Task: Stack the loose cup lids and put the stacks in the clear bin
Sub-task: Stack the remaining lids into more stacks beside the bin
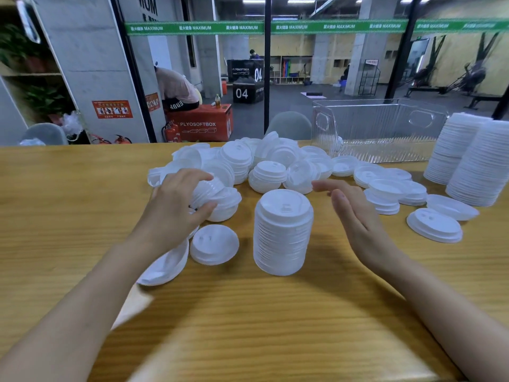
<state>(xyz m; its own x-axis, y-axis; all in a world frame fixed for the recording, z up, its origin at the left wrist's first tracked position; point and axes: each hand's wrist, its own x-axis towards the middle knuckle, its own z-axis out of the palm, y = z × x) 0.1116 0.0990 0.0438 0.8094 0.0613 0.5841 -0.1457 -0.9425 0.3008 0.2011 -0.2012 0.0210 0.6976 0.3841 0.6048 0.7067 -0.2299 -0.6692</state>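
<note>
White lids [220, 201] in left grip [176, 208]

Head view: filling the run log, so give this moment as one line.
left hand grips nested lids | right hand open beside upright stack, not touching | clear bin back right

Translucent white plastic, smooth and faintly glossy, is seen in the cup lids [283, 232]; beneath them, a grained wooden table [275, 326]; behind them, a ribbed clear plastic bin [385, 133].

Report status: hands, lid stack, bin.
Left hand grips a few nested lids. Right hand open, beside the upright stack. Clear bin at back right; loose lids heaped before it.
</note>
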